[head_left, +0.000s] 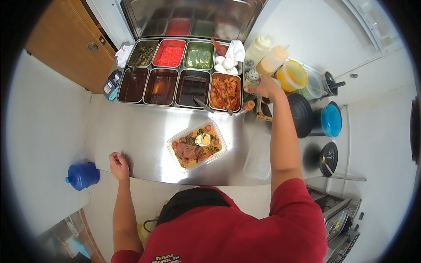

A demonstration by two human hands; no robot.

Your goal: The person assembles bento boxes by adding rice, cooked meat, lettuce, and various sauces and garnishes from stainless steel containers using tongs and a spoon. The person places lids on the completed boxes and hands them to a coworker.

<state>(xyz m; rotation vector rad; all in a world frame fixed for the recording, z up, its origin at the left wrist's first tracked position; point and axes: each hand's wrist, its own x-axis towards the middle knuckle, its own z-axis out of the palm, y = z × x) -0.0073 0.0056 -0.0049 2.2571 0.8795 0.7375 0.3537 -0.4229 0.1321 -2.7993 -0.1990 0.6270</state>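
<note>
Across the steel counter the person's two hands are well apart. The right hand reaches to a small shaker with a perforated lid, its fingers at the shaker's side; I can't tell from here whether they have closed around it. The left hand is over the counter's near edge, fingers loosely curled, and whether it is fully closed I can't make out. Between them, mid-counter, sits a clear tray holding browned meat, half a boiled egg, round pink slices and chopped greens. A clear, shallow plastic piece lies near the right forearm. Behind, the back row of pans holds dark green bits, bright red shreds, pale green pieces and, beside a white cloth, white eggs. The front row has two brown liquids, a near-black one with a utensil in it, and orange-red chopped food with tongs. Squeeze bottles and a yellow tub stand right of the pans.
</note>
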